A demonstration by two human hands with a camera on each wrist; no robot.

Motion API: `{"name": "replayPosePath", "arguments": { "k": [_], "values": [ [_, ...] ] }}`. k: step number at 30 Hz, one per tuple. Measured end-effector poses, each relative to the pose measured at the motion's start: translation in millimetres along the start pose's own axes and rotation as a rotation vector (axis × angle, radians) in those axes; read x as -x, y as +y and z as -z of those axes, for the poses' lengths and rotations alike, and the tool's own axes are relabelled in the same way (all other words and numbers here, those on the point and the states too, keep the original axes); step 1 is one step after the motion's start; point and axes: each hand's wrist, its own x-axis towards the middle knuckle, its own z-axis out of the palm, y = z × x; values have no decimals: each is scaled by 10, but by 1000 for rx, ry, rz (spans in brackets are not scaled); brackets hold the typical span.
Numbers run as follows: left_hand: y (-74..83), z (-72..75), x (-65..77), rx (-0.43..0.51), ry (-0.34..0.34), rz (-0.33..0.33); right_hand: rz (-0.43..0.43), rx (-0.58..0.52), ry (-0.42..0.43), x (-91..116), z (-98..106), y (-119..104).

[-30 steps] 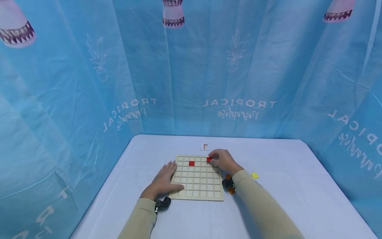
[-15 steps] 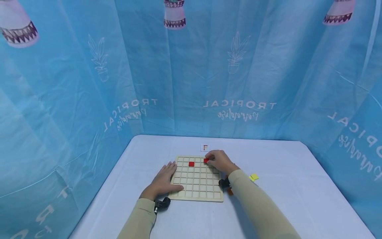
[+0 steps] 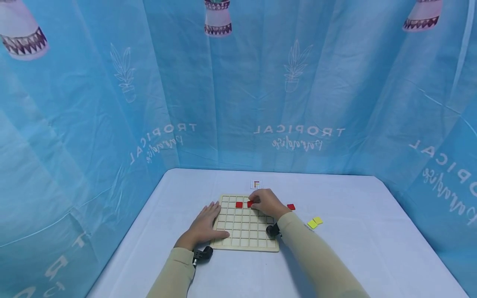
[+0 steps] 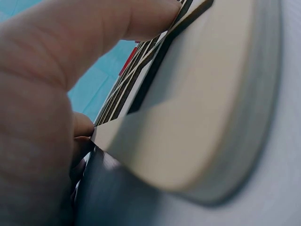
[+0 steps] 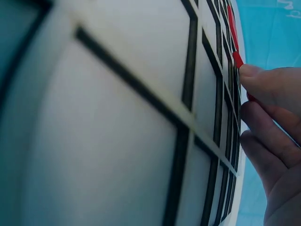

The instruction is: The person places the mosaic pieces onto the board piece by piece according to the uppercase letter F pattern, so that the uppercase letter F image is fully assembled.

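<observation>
A pale wooden grid board (image 3: 246,249) lies on the white table. A red square tile (image 3: 239,205) sits in one of its cells in the second row from the back. My right hand (image 3: 269,203) pinches another red tile (image 3: 250,204) between thumb and fingers, low over the same row, a little right of the first tile. In the right wrist view this pinched tile (image 5: 238,60) shows at the thumb tip. My left hand (image 3: 204,225) lies along the board's left edge, fingers straight, thumb resting over the front left cells; the left wrist view shows the thumb (image 4: 150,19) on the board.
Behind the board lies a small printed grid card (image 3: 256,184). Right of the board are a loose red tile (image 3: 291,207) and two yellow tiles (image 3: 312,224), partly beside my right sleeve (image 3: 316,252). A blue curtain (image 3: 238,103) hangs behind the table.
My right hand has moved left along the board with the red tile, toward the tile in the grid. The loose red tile at right has come into view. My left hand stays put.
</observation>
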Motion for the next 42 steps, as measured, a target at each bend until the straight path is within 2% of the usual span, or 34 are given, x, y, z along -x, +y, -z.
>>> {"name": "replayPosePath", "arguments": {
  "k": [9, 21, 28, 31, 35, 42],
  "values": [
    [5, -13, -5, -5, -3, 9, 6, -3, -8, -39, -55, -64],
    [-13, -33, -26, -22, -14, 1, -34, 64, -20, -45, -86, -141],
    [-13, -38, -24, -17, -19, 4, -46, 65, -37, -22, -66, -154],
    [-13, -38, -14, -13, -18, 4, -31, 80, -32, 6, -15, -118],
    [-16, -31, -7, -5, -8, -10, -41, 91, 14, 53, 109, -21],
    [-32, -5, -6, 7, -3, -7, -122, 100, 56, 168, 387, 238]
  ]
}}
